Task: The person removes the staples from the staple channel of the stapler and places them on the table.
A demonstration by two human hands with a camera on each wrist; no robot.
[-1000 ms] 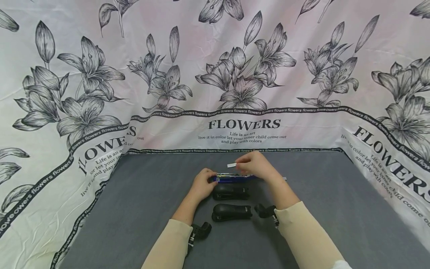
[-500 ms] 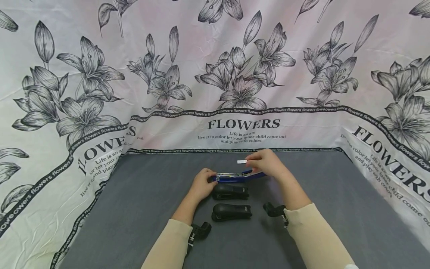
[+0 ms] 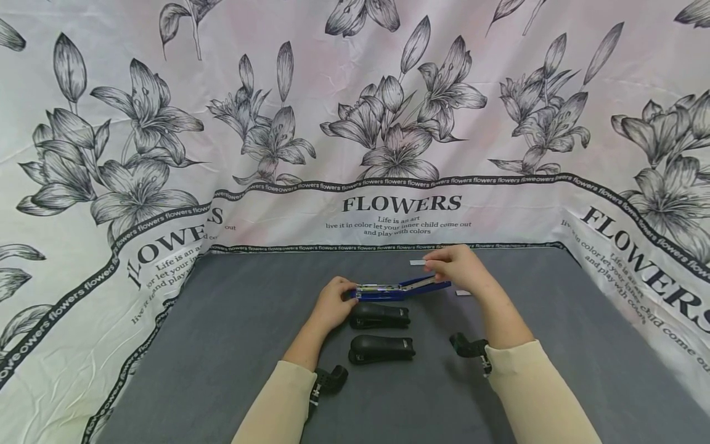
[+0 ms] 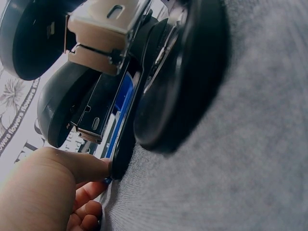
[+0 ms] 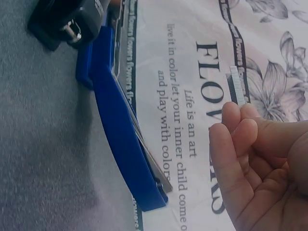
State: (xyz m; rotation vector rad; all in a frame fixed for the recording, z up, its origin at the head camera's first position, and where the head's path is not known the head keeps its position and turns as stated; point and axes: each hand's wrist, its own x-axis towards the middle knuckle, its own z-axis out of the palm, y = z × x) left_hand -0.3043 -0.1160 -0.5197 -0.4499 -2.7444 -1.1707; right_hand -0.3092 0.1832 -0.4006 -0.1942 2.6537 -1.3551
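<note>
A blue stapler [image 3: 383, 296] lies folded open at the back of the grey table, its metal staple channel facing up. My left hand [image 3: 333, 303] holds its left end between thumb and fingers; in the left wrist view the thumb [image 4: 91, 166] partly hides that end. Between the thumb and fingertips of my right hand [image 3: 460, 268] is a strip of staples [image 3: 417, 263], raised above the stapler's right arm. The right wrist view shows the staple strip [image 5: 237, 86] jutting from the fingertips, apart from the blue stapler [image 5: 125, 144].
Two black staplers stand in front of the blue one: a nearer stapler [image 3: 381, 349] and a farther stapler [image 3: 379, 316], close against the blue one. Another pale staple strip [image 3: 463, 293] lies on the table to the right. A flower-printed cloth [image 3: 402, 222] rises behind.
My right hand has moved to the right and slightly up with the staple strip, uncovering the stapler's right arm and the strip on the table. The left hand has stayed in place.
</note>
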